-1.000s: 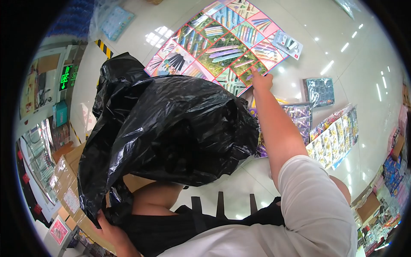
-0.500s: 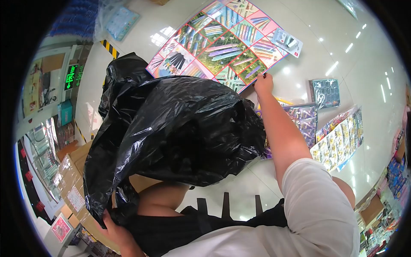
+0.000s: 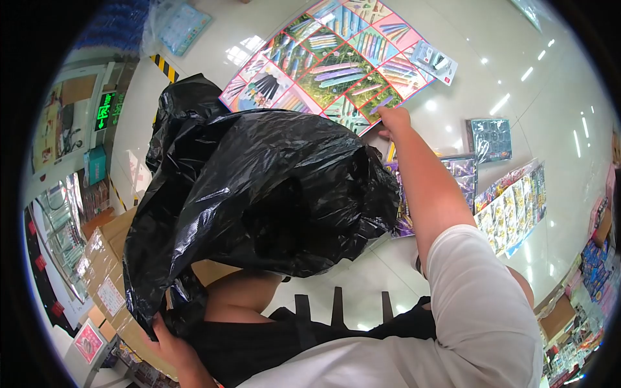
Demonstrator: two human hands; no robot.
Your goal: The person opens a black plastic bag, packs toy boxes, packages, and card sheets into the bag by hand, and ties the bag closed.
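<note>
My left hand is closed on the lower edge of a large black plastic bag. The bag spreads crumpled and puffed out over my lap and the floor, and what it holds, if anything, is hidden. At the near right edge of a printed sheet is my right hand. Its finger reaches over the sheet's border and the thumb is apart below, with nothing visible between them. Pictures of pens and markers in a grid cover the sheet. A blister pack lies on its right corner.
Packs of small items, a dark boxed set and a sheet of gold-coloured pieces lie right of my forearm. A cardboard box stands at left. A light blue pack lies farther off, near yellow-black floor tape.
My right hand has shifted slightly left and up along the sheet's edge, and its fingers have spread from a pinch. My left hand keeps its hold on the bag.
</note>
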